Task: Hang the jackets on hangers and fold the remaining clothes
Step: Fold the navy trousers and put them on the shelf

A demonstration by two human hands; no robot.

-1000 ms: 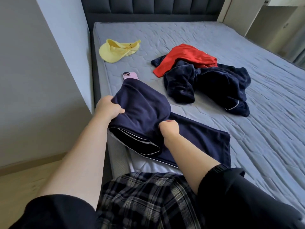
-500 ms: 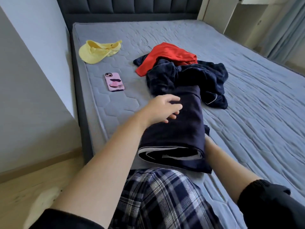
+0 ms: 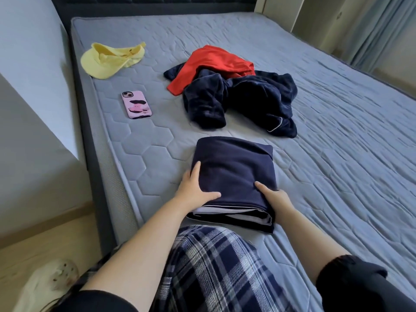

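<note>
- A person's view down onto a bed (image 3: 337,154) with a grey-blue quilted mattress; both bare forearms reach forward over a knee in plaid trousers (image 3: 213,271).
- A folded navy garment (image 3: 234,172) lies flat on the mattress near its front edge, a thin white trim showing between its layers at the near end.
- The left hand (image 3: 193,190) rests against the garment's left side, forefinger stretched straight along the edge and thumb laid flat on the top; it presses rather than grips.
- The right hand (image 3: 275,199) sits at the garment's near right corner with the thumb on top. Its fingers are hidden by the cloth, so I cannot tell whether they clasp the edge.
- Beyond the folded garment, apart from it, a dark navy fleece jacket (image 3: 247,100) lies crumpled in a heap.
- A red garment (image 3: 213,64) lies bunched on the far side of the jacket, partly on top of it.
- A pink phone (image 3: 136,104) lies face down to the left of the jacket.
- A yellow cap (image 3: 108,60) lies further back, near the mattress's left edge.
- A pale slipper (image 3: 51,282) shows on the wooden floor at lower left.
</note>
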